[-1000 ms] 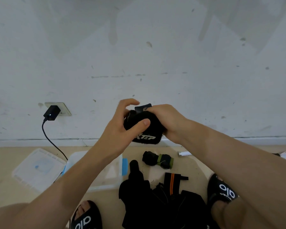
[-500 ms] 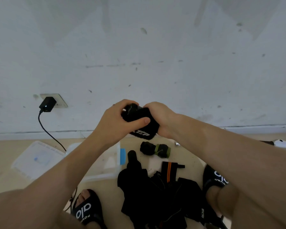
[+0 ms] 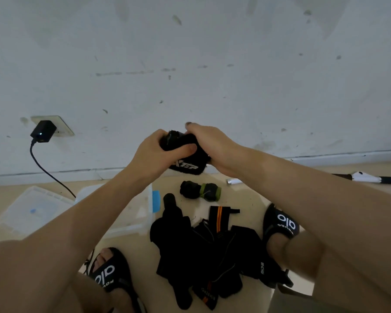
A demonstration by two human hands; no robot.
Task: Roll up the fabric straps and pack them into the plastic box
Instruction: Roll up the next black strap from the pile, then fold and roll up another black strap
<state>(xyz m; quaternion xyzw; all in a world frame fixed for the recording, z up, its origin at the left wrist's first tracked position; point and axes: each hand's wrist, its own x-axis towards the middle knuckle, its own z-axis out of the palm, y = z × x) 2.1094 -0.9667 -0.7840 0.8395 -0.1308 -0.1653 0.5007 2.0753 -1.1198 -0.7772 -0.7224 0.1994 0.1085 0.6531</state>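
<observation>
A rolled black strap (image 3: 185,154) with white lettering is held in the air in front of the wall. My left hand (image 3: 155,154) grips its left side, thumb pressed across the front. My right hand (image 3: 209,146) wraps over its top and right side. On the floor below lie a rolled black-and-green strap (image 3: 200,190) and a heap of loose black straps (image 3: 203,251), one with orange stripes. The clear plastic box (image 3: 142,213) stands on the floor to the left, mostly behind my left forearm.
The box's clear lid (image 3: 32,210) lies at far left. A black charger (image 3: 42,132) sits in a wall socket, its cable running down to the floor. A small white tube (image 3: 234,181) and a black-and-white handle (image 3: 370,178) lie near the wall. My sandalled feet flank the heap.
Both hands have closed tighter round the roll. My left fingers, spread apart a second ago, now wrap it, and the loose end at the top is tucked in further.
</observation>
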